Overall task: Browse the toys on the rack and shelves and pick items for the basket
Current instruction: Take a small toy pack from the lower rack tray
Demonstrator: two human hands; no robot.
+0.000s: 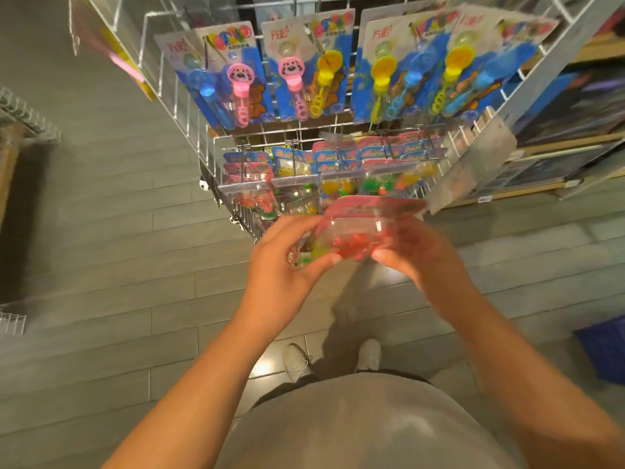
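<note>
One toy pack (355, 231), a clear blister on a pink card with red and yellow pieces inside, was held in front of the wire rack (189, 106) by both hands. The left hand (287, 262) was curled round the pack's near left corner, thumb tip pressed on its lower edge; the right hand (416, 252) was wrapped round its right side, thumb across the front. The pack was lifted clear of the lower hooks, just in front of the similar packs (331, 164) hanging there, and appeared to be under inspection rather than on its way anywhere. Bubble wands (294, 72) on blue cards were hung along the upper row, apparently untouched. A blue object (605, 350) was seen on the floor at the right edge, blurred; whether it was the basket could not be told, and nothing could be seen inside it. Shelves (575, 106) of boxed goods were left unbrowsed to the right, as far as could be judged. By that reading the task was at an early stage: one item chosen or weighed, none yet shown as placed, and rack and shelves largely still to be gone through.
</note>
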